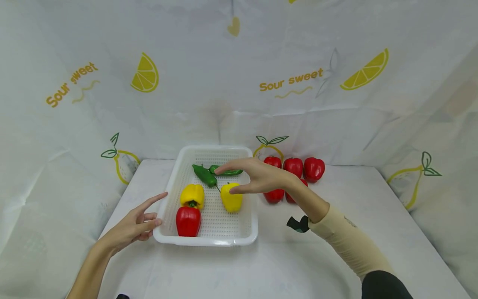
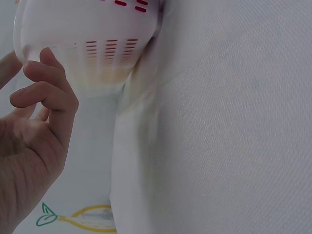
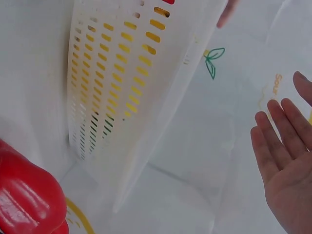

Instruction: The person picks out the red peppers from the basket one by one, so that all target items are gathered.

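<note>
A white perforated plastic basket (image 1: 231,241) stands on the table. Inside it are a red bell pepper (image 1: 188,222), two yellow bell peppers, one at left (image 1: 192,195) and one at right (image 1: 231,201), and two green chili peppers, one slanted (image 1: 204,176) and one partly covered (image 1: 233,172). My left hand (image 1: 130,227) is at the basket's left rim, index finger stretched out, other fingers loosely bent; the left wrist view shows its fingertips against or very near the rim. Over the basket's right side hovers my right hand (image 1: 263,175), fingers extended and thumb apart, holding nothing.
Several red bell peppers (image 1: 314,169) sit to the right of the basket, some partly behind my right forearm; one red pepper (image 3: 29,195) looms close in the right wrist view. A white lemon-print sheet (image 1: 209,74) hangs behind the white table (image 1: 336,232).
</note>
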Action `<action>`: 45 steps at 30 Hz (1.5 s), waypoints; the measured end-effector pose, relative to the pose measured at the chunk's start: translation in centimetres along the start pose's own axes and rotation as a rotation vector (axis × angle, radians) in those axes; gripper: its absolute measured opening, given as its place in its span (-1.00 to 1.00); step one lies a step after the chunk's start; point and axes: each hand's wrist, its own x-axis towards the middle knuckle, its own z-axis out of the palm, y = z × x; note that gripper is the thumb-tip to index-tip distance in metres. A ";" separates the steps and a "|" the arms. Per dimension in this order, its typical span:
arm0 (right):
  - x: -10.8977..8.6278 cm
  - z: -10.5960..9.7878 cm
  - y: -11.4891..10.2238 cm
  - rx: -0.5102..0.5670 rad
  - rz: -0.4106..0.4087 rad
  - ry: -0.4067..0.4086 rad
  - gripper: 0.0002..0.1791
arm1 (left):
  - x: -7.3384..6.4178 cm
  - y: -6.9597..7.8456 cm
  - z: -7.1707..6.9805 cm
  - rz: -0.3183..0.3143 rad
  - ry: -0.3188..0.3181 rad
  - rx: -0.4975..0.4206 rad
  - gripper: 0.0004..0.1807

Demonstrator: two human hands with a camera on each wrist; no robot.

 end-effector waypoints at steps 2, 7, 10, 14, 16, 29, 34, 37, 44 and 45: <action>0.6 0.1 -0.2 -0.002 -0.010 -0.010 -0.39 | 0.0 0.0 0.0 0.000 0.000 -0.001 -0.16; 1.9 0.4 -0.8 -0.011 -0.023 -0.035 -0.38 | 0.0 0.0 0.1 -0.006 0.006 -0.006 -0.16; 2.8 0.6 -1.0 -0.020 -0.031 -0.055 -0.37 | 0.1 0.1 0.2 0.002 0.001 -0.012 -0.15; 4.0 0.9 -1.3 -0.033 -0.050 -0.082 -0.39 | 0.1 0.1 0.3 0.014 -0.007 -0.023 -0.15; 4.7 1.1 -1.4 -0.037 -0.056 -0.097 -0.39 | 0.2 0.1 0.2 0.010 -0.005 -0.023 -0.15; 7.9 2.2 -2.1 -0.012 -0.036 -0.174 -0.40 | 0.2 -0.2 -0.1 0.006 -0.004 -0.010 -0.16; 8.9 2.8 -2.5 -0.002 -0.034 -0.190 -0.39 | 0.1 -0.2 0.0 0.000 0.000 -0.006 -0.16; 9.7 3.2 -2.6 -0.008 -0.026 -0.206 -0.40 | 0.1 -0.1 0.0 -0.004 0.002 -0.007 -0.16; 11.3 4.6 -2.2 0.030 -0.027 -0.252 -0.42 | 0.1 -0.2 0.0 -0.003 -0.001 -0.015 -0.15; 11.6 4.8 -2.0 0.043 -0.032 -0.260 -0.42 | 0.1 -0.3 0.0 -0.002 -0.002 -0.016 -0.15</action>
